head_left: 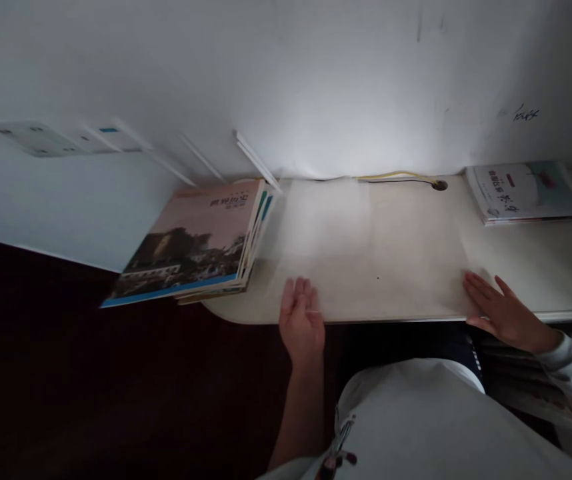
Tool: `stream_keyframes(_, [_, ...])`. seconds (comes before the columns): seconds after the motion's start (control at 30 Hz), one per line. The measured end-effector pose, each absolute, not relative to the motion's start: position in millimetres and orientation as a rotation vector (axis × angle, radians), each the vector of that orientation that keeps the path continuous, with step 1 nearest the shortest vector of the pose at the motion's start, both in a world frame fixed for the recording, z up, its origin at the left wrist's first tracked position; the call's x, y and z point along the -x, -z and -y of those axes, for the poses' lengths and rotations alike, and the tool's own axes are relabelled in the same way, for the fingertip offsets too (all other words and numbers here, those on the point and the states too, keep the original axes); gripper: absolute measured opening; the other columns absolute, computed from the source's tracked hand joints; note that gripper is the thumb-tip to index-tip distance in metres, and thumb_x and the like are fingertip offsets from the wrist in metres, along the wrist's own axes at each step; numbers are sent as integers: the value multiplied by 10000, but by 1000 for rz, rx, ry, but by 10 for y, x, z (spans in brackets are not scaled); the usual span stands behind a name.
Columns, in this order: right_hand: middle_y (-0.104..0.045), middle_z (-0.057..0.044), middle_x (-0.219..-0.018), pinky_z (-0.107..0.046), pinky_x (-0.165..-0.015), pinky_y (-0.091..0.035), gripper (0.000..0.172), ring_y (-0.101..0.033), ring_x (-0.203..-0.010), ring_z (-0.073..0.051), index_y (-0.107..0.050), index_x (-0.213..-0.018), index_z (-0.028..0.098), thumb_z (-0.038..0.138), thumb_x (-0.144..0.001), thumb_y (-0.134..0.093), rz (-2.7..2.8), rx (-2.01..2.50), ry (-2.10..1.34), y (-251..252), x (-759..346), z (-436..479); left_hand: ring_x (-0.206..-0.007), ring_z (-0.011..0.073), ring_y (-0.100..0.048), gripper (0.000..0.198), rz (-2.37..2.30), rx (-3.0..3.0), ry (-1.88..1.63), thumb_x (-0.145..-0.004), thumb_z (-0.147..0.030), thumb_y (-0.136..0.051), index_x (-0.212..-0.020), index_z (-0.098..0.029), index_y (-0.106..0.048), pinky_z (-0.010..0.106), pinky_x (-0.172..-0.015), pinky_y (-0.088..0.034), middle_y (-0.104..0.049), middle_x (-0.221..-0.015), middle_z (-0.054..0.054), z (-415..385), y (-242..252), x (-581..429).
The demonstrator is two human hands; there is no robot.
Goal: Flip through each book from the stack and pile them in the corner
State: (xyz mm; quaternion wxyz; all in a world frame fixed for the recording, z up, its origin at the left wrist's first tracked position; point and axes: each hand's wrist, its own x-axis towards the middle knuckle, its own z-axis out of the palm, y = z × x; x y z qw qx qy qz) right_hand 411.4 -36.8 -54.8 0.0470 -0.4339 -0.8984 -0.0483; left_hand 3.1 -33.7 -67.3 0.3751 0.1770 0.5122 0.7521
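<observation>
My left hand is at the front edge of the white desk, its fingers stretched out and a little blurred. It holds nothing. To its left, a stack of books rests on the desk's rounded end and juts past the edge; the top cover shows a landscape photo and a blue strip. My right hand lies flat over the front edge further right, fingers extended and thumb apart, also holding nothing. Behind it, against the wall, sits a second stack of books with a pale cover.
A yellow cable and a dark one run along the wall to a round cable hole. White cable trunking and a socket plate are on the wall at left. Dark floor shows lower left.
</observation>
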Motion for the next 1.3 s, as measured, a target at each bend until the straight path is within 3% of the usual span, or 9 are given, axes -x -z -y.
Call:
stream_keyframes(0.13, [-410, -167, -1465, -542, -1054, -308, 752, -423, -1325, -289, -39, -1523, 174, 587, -940, -271, 2685, 1393, 228, 610, -4190, 529, -1276, 223, -501, 453, -1370, -429, -1931, -798, -179, -625, -1245, -191, -557, 387, -1103, -361, -544, -1349, 167, 367, 696, 8])
stream_keyframes(0.3, [-445, -194, -1433, -594, -1057, -280, 703, -447, -1299, -330, -205, -1507, 165, 579, -942, -263, 2607, 1437, 235, 633, -4228, 554, -1332, 243, -432, 656, -1479, -531, -1825, -795, -223, -603, -1408, -165, -376, 400, -1107, -349, -453, -1418, 216, 384, 635, 29])
stream_keyframes(0.43, [-350, -217, -1486, -614, -1081, -219, 648, -367, -1348, -374, -272, -1491, 166, 516, -947, -312, 2443, 1562, 285, 504, -4090, 413, -1462, 269, -80, 735, -1982, -1145, -1683, -825, -374, -593, -1469, -233, -269, 505, -1170, -125, -146, -1584, 136, 398, 472, -31])
stream_keyframes(0.5, [-248, -214, -1532, -618, -1082, -218, 678, -297, -1384, -380, -247, -1499, 168, 534, -934, -338, 2371, 1600, 303, 452, -3882, 319, -1459, 310, 38, 715, -2160, -1637, -1413, -843, -452, -564, -1461, -205, -303, 579, -1149, -12, -88, -1592, 139, 358, 385, -155])
stream_keyframes(0.63, [-238, -228, -1532, -647, -1065, -231, 695, -268, -1397, -376, -280, -1484, 166, 561, -919, -362, 2405, 1577, 280, 502, -3324, 172, -1437, 404, -105, 697, -1829, -2367, -543, -849, -594, -485, -1424, -210, -399, 701, -1080, -70, -255, -1546, 169, 187, 305, -597])
stream_keyframes(0.77, [-370, -232, -1471, -692, -1041, -221, 649, -368, -1344, -381, -353, -1453, 185, 544, -914, -396, 2443, 1598, 273, 668, -3076, 103, -1425, 408, -157, 752, -1655, -2523, -119, -852, -671, -384, -1447, -211, -359, 719, -1049, -163, -233, -1554, 170, 66, 375, -929])
stream_keyframes(0.97, [-367, -217, -1477, -715, -1025, -210, 633, -380, -1332, -393, -354, -1455, 192, 547, -932, -326, 2477, 1517, 250, 763, -3242, 25, -1415, 437, -154, 826, -1688, -2477, -91, -841, -723, -305, -1478, -197, -287, 737, -1035, -156, -209, -1561, 171, 73, 511, -1001])
stream_keyframes(1.13, [-364, -235, -1474, -703, -997, -269, 644, -384, -1324, -406, -320, -1468, 185, 540, -932, -340, 2352, 1498, 236, 740, -3250, 6, -1421, 404, -176, 814, -1665, -2486, -172, -842, -718, -311, -1477, -210, -285, 707, -1051, -188, -229, -1557, 164, 44, 390, -912])
stream_keyframes(1.3, [-512, -167, -1371, -577, -1041, -323, 524, -456, -1288, -325, -401, -1413, 220, 428, -933, -435, 2137, 1341, 209, 601, -3271, -49, -1434, 355, -177, 592, -2329, -2236, -485, -916, -508, -407, -1434, -223, -375, 631, -1100, -170, -288, -1537, 157, -200, -85, -18])
